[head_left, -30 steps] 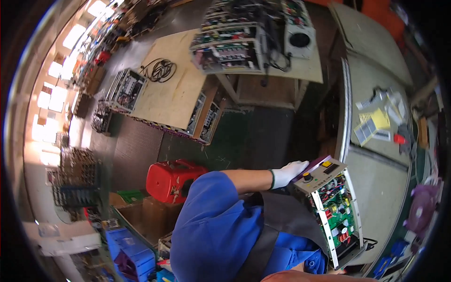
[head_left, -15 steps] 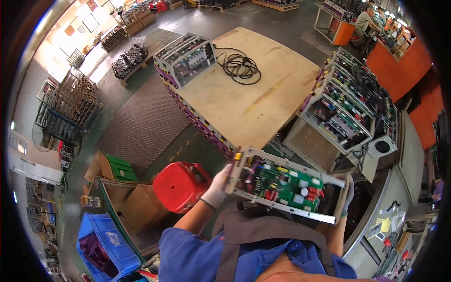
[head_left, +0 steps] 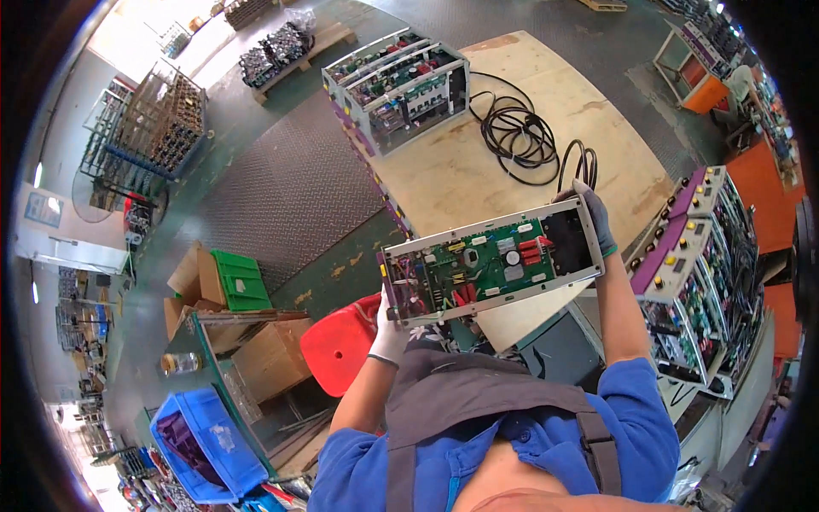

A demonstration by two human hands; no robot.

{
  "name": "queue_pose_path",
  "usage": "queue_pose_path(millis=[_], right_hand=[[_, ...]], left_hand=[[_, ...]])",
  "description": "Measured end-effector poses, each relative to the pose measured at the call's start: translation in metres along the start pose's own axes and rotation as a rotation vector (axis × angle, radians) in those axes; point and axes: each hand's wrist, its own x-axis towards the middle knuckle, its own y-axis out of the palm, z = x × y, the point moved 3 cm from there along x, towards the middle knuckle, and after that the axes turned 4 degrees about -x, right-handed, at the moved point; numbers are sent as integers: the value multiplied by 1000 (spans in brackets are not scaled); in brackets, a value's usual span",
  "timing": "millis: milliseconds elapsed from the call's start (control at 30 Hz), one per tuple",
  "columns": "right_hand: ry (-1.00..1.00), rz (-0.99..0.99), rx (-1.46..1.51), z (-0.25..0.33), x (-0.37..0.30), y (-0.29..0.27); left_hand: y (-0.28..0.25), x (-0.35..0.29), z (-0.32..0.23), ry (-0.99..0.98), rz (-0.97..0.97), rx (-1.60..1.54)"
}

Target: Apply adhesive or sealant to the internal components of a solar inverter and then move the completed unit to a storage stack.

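I hold an open metal chassis [head_left: 490,260] with a green circuit board inside, level in front of my chest. My left hand [head_left: 391,328], in a white glove, grips its left end from below. My right hand [head_left: 595,213], in a grey glove, grips its right end. Beyond it lies a large wooden pallet [head_left: 478,162] carrying two similar open units [head_left: 401,81] and a coil of black cable [head_left: 520,136].
A red plastic stool [head_left: 339,344] stands just left of me. More units with purple fronts [head_left: 695,256] are stacked at right. Cardboard boxes [head_left: 252,350], a green crate [head_left: 241,279] and a blue bin [head_left: 205,444] sit at lower left. Wire racks [head_left: 149,128] stand far left.
I have turned from the bench at right toward the pallet. The chassis, touched by one hand a second ago, is lifted and now held in both hands, a little farther out.
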Motion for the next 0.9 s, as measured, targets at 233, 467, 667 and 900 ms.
queue_pose_path(millis=[233, 467, 667, 900], right_hand=[[216, -203, -131, -52, 115, -28], [333, -621, -377, -54, 89, -40], [220, -479, -352, -38, 134, 23], [41, -187, -292, 11, 319, 114]], left_hand=[[34, 127, -30, -310, 55, 129], [46, 161, -61, -427, -139, 218], [73, 191, -122, -310, -61, 386], [137, 252, -196, -60, -9, 253]])
